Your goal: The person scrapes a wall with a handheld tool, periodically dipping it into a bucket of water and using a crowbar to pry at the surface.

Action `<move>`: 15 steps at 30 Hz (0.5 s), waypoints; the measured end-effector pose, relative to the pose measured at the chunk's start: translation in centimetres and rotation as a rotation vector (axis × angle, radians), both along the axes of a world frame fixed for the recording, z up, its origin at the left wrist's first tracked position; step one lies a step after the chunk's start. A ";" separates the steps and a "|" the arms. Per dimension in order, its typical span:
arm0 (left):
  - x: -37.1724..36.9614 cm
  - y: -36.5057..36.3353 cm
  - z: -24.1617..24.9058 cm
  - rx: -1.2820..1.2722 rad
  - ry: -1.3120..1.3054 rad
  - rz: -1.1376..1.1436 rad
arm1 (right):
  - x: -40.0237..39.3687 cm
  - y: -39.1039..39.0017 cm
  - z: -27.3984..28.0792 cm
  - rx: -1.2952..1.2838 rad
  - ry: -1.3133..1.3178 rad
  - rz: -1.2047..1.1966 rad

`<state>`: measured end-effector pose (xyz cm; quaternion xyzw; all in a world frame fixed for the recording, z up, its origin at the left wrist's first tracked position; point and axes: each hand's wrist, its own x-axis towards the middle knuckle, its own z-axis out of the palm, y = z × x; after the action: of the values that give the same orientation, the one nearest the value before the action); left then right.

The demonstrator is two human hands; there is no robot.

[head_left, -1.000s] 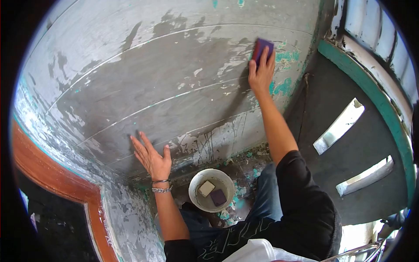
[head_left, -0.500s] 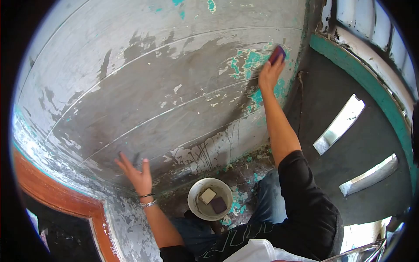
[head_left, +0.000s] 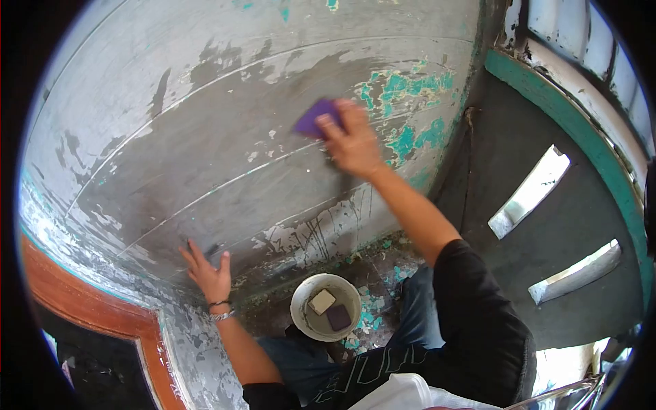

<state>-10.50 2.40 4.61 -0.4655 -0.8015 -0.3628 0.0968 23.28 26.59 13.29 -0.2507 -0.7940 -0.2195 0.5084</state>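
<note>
From here I see a purple block [head_left: 316, 118] at the wall [head_left: 225, 140], left of green patches [head_left: 404, 142]. I judge it light, slightly springy, best held by its edges. The right hand [head_left: 352, 137] grips its right end; the left hand [head_left: 209, 271] spreads wide, holding nothing, wall contact unclear.

Pad [head_left: 313, 119] looked purple, kinda blurry, tilted with one corner pointing left, up by middle of wall [head_left: 225, 137]. Wall was mostly grey, darker across centre, patchy turquoise toward right.
</note>
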 end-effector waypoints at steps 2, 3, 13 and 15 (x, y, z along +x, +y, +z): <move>-2.5 -2.1 0.0 -0.025 -0.066 0.007 | 5.2 3.5 -0.1 0.032 0.226 -0.066; -3.8 -3.3 -0.2 0.063 -0.082 -0.013 | 8.0 6.0 -0.2 0.029 0.332 -0.171; -4.4 -0.6 -1.7 0.293 -0.390 -0.129 | -10.0 -1.6 8.3 0.060 0.388 -0.057; -3.7 0.2 -1.5 0.298 -0.332 -0.128 | -10.2 -2.2 7.5 0.030 0.295 -0.025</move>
<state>-14.23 2.64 3.07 -0.4299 -0.7130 -0.5539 0.0082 13.11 24.36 20.76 -0.2824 -0.7043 -0.1982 0.6204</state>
